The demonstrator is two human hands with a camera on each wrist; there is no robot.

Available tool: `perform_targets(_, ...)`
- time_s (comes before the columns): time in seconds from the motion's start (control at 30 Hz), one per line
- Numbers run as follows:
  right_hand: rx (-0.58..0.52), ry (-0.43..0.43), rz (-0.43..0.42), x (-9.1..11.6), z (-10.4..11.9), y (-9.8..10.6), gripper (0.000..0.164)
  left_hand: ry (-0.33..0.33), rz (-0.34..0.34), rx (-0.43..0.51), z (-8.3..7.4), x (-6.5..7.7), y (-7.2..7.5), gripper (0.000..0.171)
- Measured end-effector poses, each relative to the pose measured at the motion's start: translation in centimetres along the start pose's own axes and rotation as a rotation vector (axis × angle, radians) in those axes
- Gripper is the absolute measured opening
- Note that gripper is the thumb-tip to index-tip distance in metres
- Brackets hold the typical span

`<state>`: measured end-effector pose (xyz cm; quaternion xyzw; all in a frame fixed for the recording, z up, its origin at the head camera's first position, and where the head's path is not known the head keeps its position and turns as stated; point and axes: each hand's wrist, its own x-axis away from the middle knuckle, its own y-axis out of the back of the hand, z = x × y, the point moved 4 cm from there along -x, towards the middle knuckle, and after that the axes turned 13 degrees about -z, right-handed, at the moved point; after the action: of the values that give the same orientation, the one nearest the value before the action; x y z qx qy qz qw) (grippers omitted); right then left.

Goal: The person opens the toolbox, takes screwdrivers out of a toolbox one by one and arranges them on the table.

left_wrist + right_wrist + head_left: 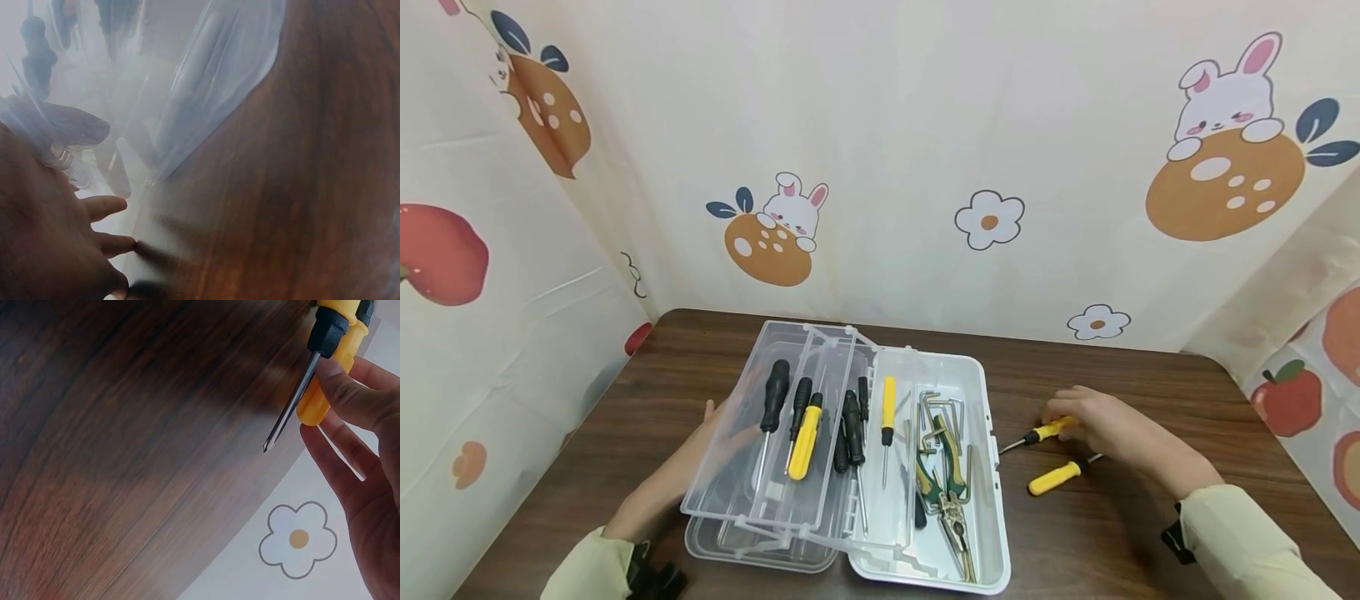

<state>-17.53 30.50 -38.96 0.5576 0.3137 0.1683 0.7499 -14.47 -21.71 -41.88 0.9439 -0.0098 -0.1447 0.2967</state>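
Note:
My right hand (1101, 421) pinches the yellow handle of a screwdriver (315, 405) between thumb and fingers, right of the toolbox; its shaft points left. Nearer me lies a second yellow screwdriver (1054, 479), its shaft pointing right, close under that hand. My left hand (47, 219) is at the left side of the toolbox's raised clear lid tray (700, 492). Several fingers are extended, and part of the hand shows through the plastic. Black screwdrivers (776, 392) and a yellow one (806, 437) lie in the tray. Whether the left hand bears its weight, I cannot tell.
The white toolbox base (996, 517) holds green-handled pliers (951, 458), several hex keys (929, 406) and another yellow screwdriver (889, 400). It stands on a brown wooden table (1150, 542). A patterned curtain (887, 167) borders the back and sides.

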Motion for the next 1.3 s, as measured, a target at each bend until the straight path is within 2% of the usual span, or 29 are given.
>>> perform_targets(0.4,-0.018,-0.007,0.023,0.2,-0.2,0.0,0.033,-0.027,0.0,-0.019,0.1,0.3,-0.1,0.072)
perform_targets(0.57,-0.031,0.01,-0.035,0.1,0.4,0.7,0.037,-0.03,0.004,-0.013,0.1,0.3,-0.1,0.073)
perform_targets(0.7,-0.021,0.078,-0.113,-0.4,1.2,1.5,0.039,-0.033,0.004,-0.011,0.2,0.3,-0.1,0.073)
perform_targets(0.83,0.018,0.127,-0.172,-1.2,2.2,2.3,0.037,-0.028,0.002,-0.011,0.2,0.2,-0.1,0.073)
perform_targets(0.97,0.021,0.125,-0.181,-2.5,3.4,3.0,0.036,-0.013,0.004,-0.016,0.2,0.2,0.0,0.074)
perform_targets(1.07,-0.011,0.138,-0.192,-3.7,4.7,3.4,0.035,-0.005,0.004,-0.013,0.2,0.1,0.0,0.075)
perform_targets(1.3,-0.076,0.231,-0.227,-6.9,8.2,3.9,0.032,0.01,0.008,-0.012,0.6,0.2,-0.2,0.076)
